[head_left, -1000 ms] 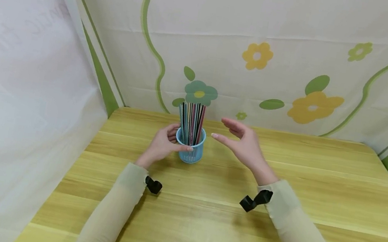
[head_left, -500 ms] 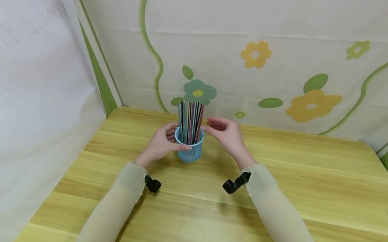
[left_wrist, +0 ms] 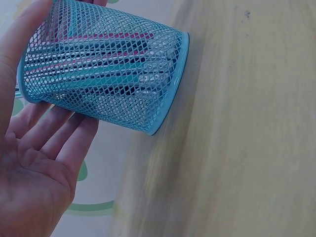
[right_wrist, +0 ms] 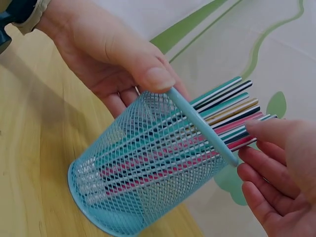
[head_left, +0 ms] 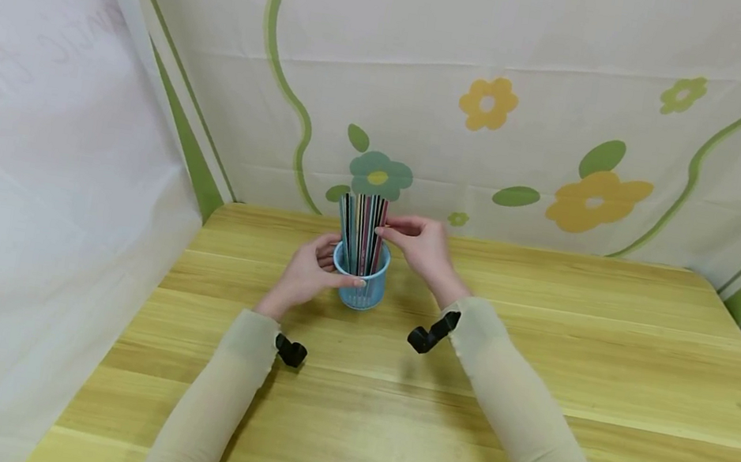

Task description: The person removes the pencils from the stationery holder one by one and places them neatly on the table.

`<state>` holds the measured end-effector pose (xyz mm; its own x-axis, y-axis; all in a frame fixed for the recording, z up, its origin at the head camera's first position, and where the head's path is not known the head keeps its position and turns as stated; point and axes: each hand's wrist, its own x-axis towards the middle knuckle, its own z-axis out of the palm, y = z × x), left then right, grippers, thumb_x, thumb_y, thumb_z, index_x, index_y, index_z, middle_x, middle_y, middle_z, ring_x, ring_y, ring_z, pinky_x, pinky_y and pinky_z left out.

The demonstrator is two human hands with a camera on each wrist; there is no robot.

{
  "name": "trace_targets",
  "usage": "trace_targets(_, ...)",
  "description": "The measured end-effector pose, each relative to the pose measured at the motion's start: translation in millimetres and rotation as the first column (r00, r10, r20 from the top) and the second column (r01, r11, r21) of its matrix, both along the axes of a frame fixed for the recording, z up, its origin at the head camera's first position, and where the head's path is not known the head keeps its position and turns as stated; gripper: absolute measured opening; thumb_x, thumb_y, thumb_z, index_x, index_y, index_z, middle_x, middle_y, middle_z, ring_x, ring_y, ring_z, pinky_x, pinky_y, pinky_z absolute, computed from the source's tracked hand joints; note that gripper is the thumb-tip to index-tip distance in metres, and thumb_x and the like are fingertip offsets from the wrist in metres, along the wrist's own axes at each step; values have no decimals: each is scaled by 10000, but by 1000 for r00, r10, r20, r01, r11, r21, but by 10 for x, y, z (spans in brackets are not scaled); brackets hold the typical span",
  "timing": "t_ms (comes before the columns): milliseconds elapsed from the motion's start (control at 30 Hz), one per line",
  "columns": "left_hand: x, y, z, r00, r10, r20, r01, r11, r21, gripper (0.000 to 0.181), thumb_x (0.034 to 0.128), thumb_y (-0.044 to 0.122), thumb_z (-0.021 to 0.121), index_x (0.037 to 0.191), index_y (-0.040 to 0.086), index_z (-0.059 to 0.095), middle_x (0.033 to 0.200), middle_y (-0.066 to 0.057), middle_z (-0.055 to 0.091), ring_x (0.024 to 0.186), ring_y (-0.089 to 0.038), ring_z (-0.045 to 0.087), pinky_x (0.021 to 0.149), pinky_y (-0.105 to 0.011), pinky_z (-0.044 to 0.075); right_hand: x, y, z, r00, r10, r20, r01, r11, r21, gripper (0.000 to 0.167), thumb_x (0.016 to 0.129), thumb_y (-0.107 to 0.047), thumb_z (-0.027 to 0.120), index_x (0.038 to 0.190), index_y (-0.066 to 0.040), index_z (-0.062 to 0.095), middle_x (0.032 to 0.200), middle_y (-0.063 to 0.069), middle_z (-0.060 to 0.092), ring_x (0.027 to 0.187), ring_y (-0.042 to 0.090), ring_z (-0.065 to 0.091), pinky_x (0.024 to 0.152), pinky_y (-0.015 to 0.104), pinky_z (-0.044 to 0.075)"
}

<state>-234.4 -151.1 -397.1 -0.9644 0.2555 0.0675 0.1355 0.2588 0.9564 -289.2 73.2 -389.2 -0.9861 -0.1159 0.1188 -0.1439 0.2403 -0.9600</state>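
R grip (head_left: 425,249) has moved in, now pinching the striped sticks (head_left: 363,234) nr. tops; L grip (head_left: 308,276) clasps the mesh cup (head_left: 364,298), upright on counter (head_left: 488,456). Sticks prob. light, stiff, slick; best held up top.

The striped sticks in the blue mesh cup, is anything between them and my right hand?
Nothing visible. The right hand is at the upper ends of the striped sticks, above the rim of the mesh cup. The left hand holds the cup from the opposite side.
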Motion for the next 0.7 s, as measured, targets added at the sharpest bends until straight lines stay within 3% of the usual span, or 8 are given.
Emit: trace_targets(700, -4, -20, 6, 1000, -12, 1, 12, 1000, -20, 824, 785, 144, 913, 1463, -6, 470, 1363, -172, 603, 1222, -282, 600, 1041, -358, 491, -1, -46, 20, 1000, -19, -4, 19, 1000, -23, 286, 901, -239, 815, 1136, -83, 768, 1022, 56, 759, 955, 198, 711, 872, 375, 579)
